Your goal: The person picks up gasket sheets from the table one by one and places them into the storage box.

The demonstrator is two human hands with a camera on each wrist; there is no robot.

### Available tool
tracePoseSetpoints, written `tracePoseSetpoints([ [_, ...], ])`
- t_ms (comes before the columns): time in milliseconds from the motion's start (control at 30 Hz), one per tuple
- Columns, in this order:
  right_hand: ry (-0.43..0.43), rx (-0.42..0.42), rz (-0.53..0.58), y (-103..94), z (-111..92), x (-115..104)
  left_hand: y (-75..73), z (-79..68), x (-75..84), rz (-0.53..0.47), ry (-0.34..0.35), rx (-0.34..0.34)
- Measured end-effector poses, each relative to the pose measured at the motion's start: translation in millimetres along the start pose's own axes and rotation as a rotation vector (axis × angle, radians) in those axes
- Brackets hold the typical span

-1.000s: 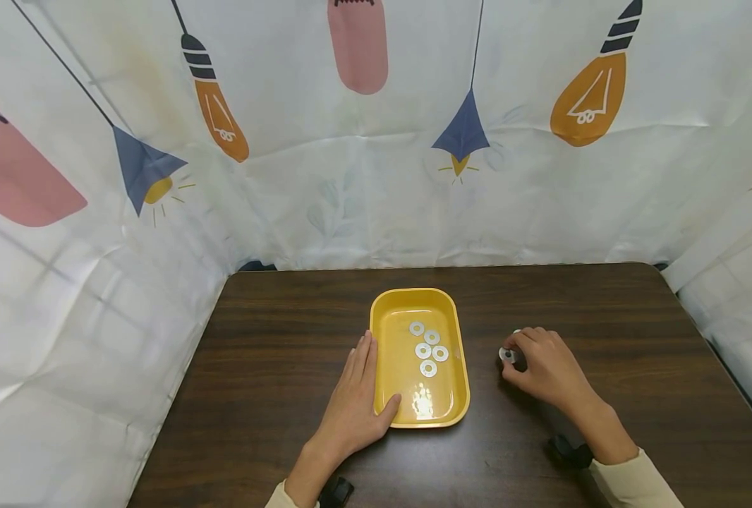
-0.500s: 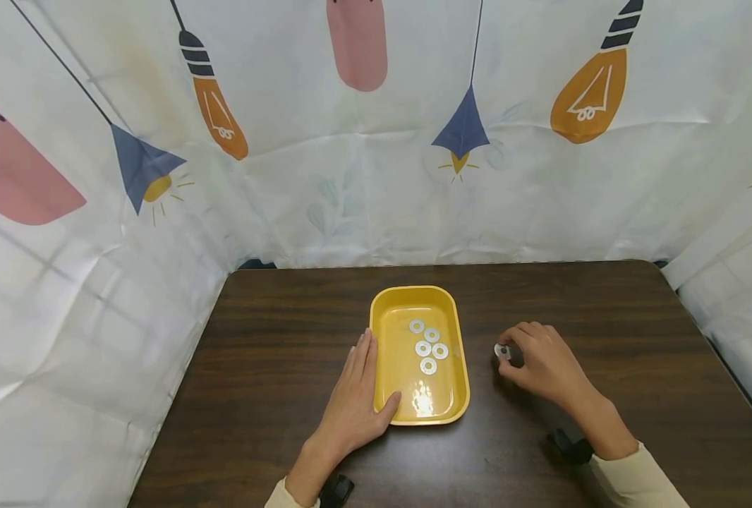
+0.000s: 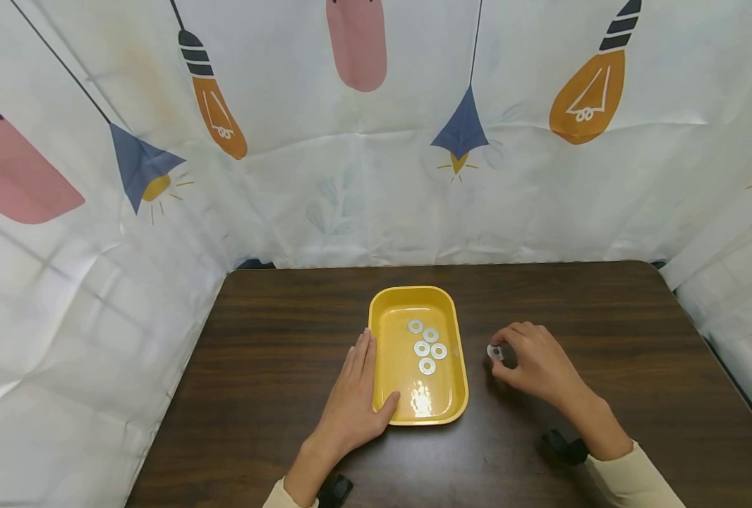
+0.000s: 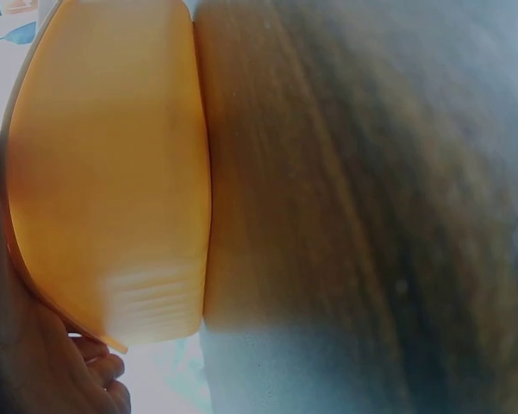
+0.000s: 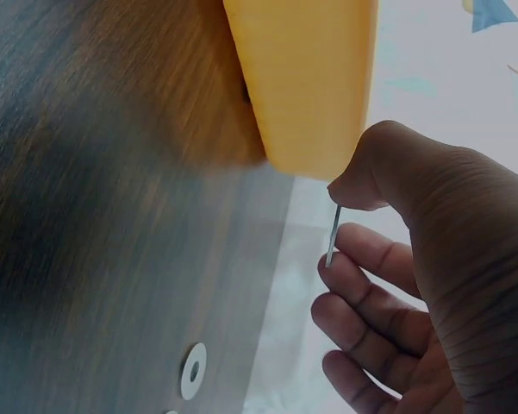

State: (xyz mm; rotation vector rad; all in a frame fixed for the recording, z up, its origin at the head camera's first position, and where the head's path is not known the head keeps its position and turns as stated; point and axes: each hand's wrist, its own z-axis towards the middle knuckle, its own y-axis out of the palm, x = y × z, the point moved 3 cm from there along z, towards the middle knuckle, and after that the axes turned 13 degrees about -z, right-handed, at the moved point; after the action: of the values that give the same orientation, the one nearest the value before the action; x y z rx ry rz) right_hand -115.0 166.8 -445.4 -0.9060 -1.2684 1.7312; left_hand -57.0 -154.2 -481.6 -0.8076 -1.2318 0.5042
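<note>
My right hand [image 3: 537, 363] pinches a flat metal washer [image 3: 490, 350] between thumb and fingers, just right of the yellow tray [image 3: 390, 370]. Seen edge-on in the right wrist view, the held washer [image 5: 333, 235] spans the thumb tip and a fingertip. My left hand [image 3: 350, 409] lies along the tray's left side, fingers straight against the rim and thumb over the near corner. Several washers [image 3: 421, 366] lie flat inside the tray. Another washer [image 5: 189, 387] lies on the table in the right wrist view, hidden behind my right hand in the head view.
The dark wood table [image 3: 287, 339] carries the tray near its middle. A white curtain [image 3: 376, 204] printed with lamps and bulbs hangs behind and along the sides. A black wrist device [image 3: 564, 447] sits under the right forearm, and another [image 3: 336, 490] under the left.
My right hand has moved slightly left toward the tray with the washer in its grip. The left hand and the washers in the tray have stayed put.
</note>
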Motion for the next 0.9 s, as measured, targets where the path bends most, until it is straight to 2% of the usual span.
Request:
tracePoseSetpoints([
  [300,-0.034,0.023,-0.012,-2.6,8.9,-6.9,-1.0,-0.5,1.0,0.034,0.05,0.06],
  [567,-0.086,0.087,-0.004,-4.3,16.2,-15.5,2.1,0.7,0.3,0.011,0.036,0.04],
  [900,-0.105,0.071,0.026,-2.4,19.1,-23.3,1.5,0.0,0.8,0.034,0.032,0.034],
])
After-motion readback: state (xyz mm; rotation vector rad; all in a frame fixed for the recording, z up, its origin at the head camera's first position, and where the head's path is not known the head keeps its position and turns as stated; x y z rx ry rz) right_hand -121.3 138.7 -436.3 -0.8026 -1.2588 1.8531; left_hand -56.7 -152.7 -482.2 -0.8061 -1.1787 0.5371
